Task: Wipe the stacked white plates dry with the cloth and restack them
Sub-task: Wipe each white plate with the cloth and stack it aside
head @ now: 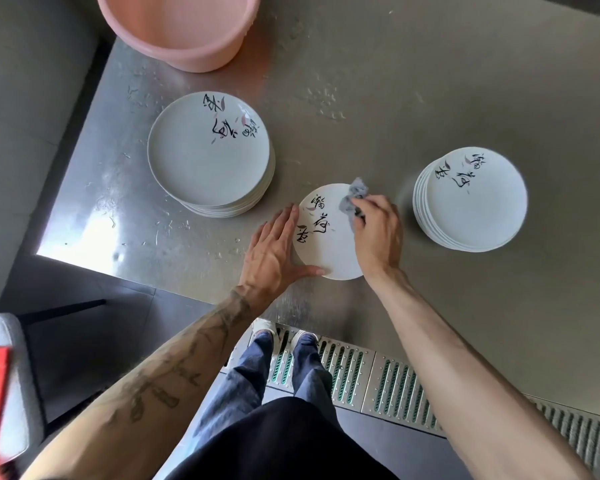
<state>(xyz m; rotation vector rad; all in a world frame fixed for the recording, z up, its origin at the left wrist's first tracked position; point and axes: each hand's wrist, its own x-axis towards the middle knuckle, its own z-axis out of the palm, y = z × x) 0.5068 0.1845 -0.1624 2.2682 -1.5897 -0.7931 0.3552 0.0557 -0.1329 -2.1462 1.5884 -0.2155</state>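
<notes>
A single white plate (323, 244) with black brush writing lies on the steel table near its front edge. My left hand (274, 251) rests flat against the plate's left rim, fingers straight and thumb under its near edge. My right hand (378, 233) grips a crumpled grey cloth (352, 199) and presses it onto the plate's upper right part. One stack of white plates (191, 168) stands to the left, another stack (478, 209) to the right.
A pink plastic basin (181, 32) sits at the table's far edge. Water drops are scattered over the steel tabletop (361, 98), mostly on its left side. The table's left corner (39, 252) is close to the left stack. A floor drain grate (361, 375) runs below.
</notes>
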